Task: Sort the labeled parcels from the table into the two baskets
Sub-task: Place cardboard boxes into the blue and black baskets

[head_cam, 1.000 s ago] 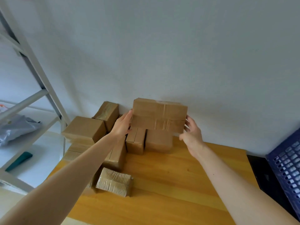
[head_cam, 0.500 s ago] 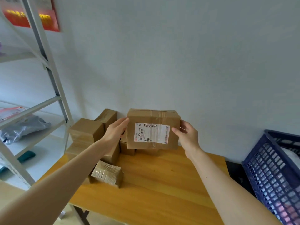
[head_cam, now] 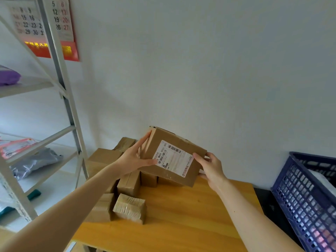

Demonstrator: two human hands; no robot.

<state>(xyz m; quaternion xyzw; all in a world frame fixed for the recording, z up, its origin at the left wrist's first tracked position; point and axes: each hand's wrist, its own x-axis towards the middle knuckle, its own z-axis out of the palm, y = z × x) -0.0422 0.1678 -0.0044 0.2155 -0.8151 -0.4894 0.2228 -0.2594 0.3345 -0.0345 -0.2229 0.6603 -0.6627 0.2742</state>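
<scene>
Two hands share one parcel [head_cam: 168,136], seen only from the head camera. It is held in the air over the far middle of the table [head_cam: 190,219], tilted, left end high and right end low, above the parcels on the table. Left hand [head_cam: 134,160]: fingers spread nearly straight up the box's left end, thumb hooked over onto the near face beside the label [head_cam: 172,158]. Right hand [head_cam: 211,168]: thumb laid on the label's right edge, fingers curled round the right end, their tips hidden behind the card. The label faces the camera; a barcode and "M88 055 05" are readable, the rest is too small. Brown boxes [head_cam: 101,159] are stacked at the table's far left, and a small taped box [head_cam: 130,208] lies nearer. A blue basket [head_cam: 305,200] stands to the right, off the table, with something pale inside. The second basket is not in view. A metal rack [head_cam: 71,113] and a wall calendar [head_cam: 61,24] are at left. Handling judgement: stiff corrugated card, square edges and dry matt faces should grip well, though the tape strips are likely slicker. It is probably light, as it is held up at the ends alone; its contents are unknown, so set it down rather than drop it. The best hold is on the two short ends, as here, with thumbs kept off the print so that it stays readable for sorting.
</scene>
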